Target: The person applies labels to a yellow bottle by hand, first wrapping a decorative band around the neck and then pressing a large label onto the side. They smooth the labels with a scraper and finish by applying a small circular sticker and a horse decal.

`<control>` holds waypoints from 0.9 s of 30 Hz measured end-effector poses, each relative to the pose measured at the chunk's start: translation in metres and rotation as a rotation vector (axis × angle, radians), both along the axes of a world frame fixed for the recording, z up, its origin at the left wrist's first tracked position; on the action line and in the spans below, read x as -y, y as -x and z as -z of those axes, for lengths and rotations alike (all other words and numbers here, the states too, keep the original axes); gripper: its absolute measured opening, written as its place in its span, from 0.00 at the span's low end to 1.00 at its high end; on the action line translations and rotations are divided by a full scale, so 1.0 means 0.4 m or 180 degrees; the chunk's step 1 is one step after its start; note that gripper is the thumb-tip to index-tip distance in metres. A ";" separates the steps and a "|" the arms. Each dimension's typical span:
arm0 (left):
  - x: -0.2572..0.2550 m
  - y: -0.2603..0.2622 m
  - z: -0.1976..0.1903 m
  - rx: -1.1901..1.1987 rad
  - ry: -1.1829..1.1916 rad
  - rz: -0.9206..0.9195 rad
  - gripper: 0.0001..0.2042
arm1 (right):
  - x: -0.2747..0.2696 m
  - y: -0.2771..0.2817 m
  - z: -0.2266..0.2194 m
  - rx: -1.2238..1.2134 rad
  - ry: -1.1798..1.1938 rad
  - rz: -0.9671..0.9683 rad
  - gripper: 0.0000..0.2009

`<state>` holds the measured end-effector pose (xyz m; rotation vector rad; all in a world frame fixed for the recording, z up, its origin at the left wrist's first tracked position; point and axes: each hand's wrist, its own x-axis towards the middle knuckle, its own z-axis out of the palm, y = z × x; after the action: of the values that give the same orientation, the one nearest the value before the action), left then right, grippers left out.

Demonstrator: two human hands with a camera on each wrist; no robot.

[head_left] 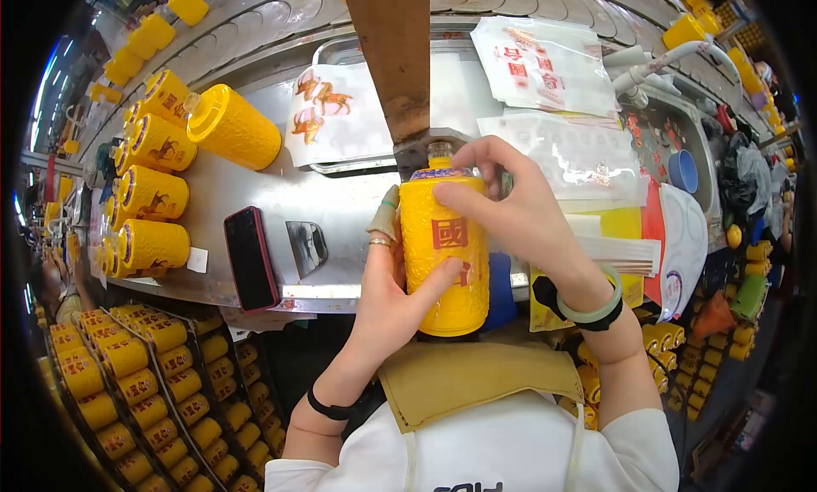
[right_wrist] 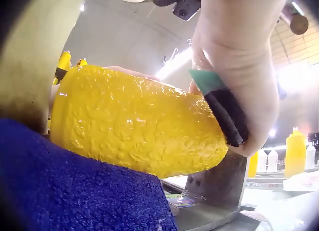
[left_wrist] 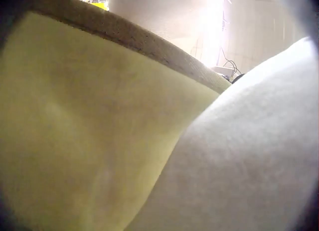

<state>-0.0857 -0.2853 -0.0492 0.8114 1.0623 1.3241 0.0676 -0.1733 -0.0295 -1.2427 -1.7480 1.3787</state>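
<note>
A yellow embossed bottle (head_left: 447, 254) with red characters is held in front of the apron, its clear neck pointing away. The left hand (head_left: 391, 296) grips its left side, thumb across the front, with tape on one finger. At the shoulder, beside a blue patterned band (head_left: 441, 174), the right hand (head_left: 519, 207) rests its thumb, other fingers curled behind. In the right wrist view the bottle (right_wrist: 134, 121) lies over a blue cloth (right_wrist: 75, 191), and the right hand (right_wrist: 239, 56) has green and black wrapping on a finger. The left wrist view shows only apron and shirt.
Several yellow bottles (head_left: 157, 194) stand at the left of the metal table (head_left: 340, 275). A phone (head_left: 251, 258) lies near them. A brown post (head_left: 391, 58) rises ahead. Decal sheets (head_left: 553, 75) and a sink (head_left: 681, 126) are at the right; crates of bottles (head_left: 140, 381) sit lower left.
</note>
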 end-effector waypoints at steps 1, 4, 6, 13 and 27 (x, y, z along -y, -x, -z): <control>-0.001 0.004 -0.004 -0.0005 0.0050 0.0083 0.37 | 0.000 0.001 -0.001 0.0040 -0.0016 0.0007 0.20; -0.002 0.006 -0.006 0.0014 0.0110 0.0170 0.39 | -0.002 0.001 -0.009 0.0057 0.0023 -0.0003 0.20; -0.003 0.007 -0.003 0.0034 0.0117 0.0173 0.40 | -0.003 0.002 -0.009 0.0031 0.0076 -0.0022 0.19; -0.016 0.016 0.006 0.0066 0.0025 -0.0031 0.40 | 0.016 -0.025 0.017 -0.0498 0.0331 0.0204 0.18; -0.044 0.030 0.010 0.0134 0.0140 -0.0106 0.33 | 0.111 -0.041 0.060 -0.0924 0.0796 0.0355 0.30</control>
<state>-0.0976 -0.2675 -0.0533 0.7327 1.0722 1.3359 0.0839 -0.2176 -0.0534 -1.1778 -1.3219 1.6553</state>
